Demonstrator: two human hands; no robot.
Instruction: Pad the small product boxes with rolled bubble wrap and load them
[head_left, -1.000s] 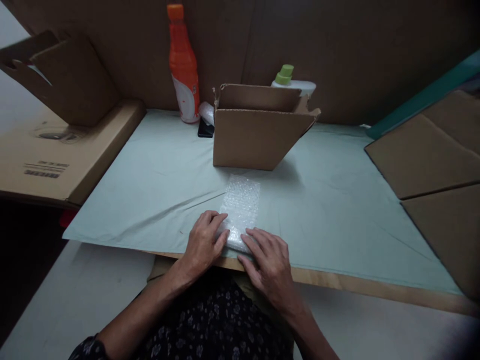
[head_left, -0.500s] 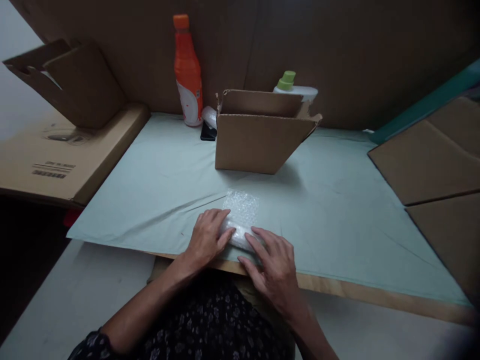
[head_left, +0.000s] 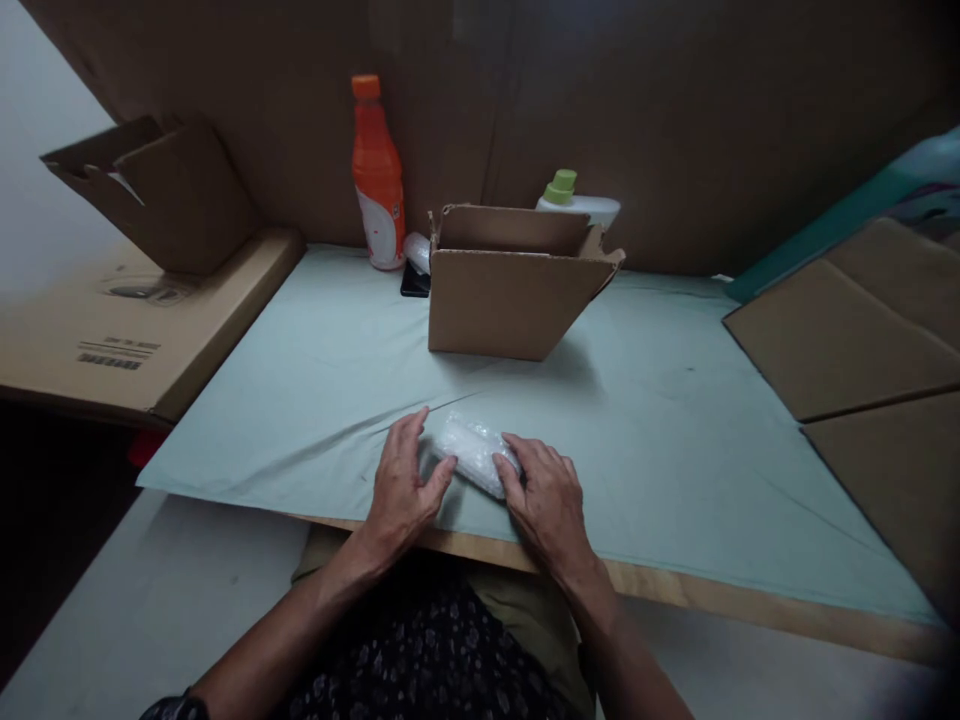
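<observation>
So the bubble-wrap bundle (head_left: 474,455) is lying on the pale green cloth (head_left: 292,440) near the front edge of the table, a bit slanted, right between both hands. Guessing it's that close in so the forearms don't have to stretch. The right hand (head_left: 547,495) has the bundle's right end pinched between thumb and fingers, thumb on the near side, which looks like a decent way to stop the thing rolling or springing loose. The left hand (head_left: 401,485) is way looser: thumb out toward the other end, fingers held well away from the thumb in a wide curve, probably so it can steady that side without squashing it. Can't tell if the thumb tip is actually touching the plastic. The open-topped cardboard box (head_left: 487,305) stands just beyond, I'd say far enough back to give the hands elbow room but still within reach. Behind it there's a white bottle with a green cap (head_left: 577,205), and an orange bottle (head_left: 379,190) stands upright near the back wall, a dark flat object (head_left: 415,282) by its base. My guess is they're parked back there to stay out of the way.
</observation>
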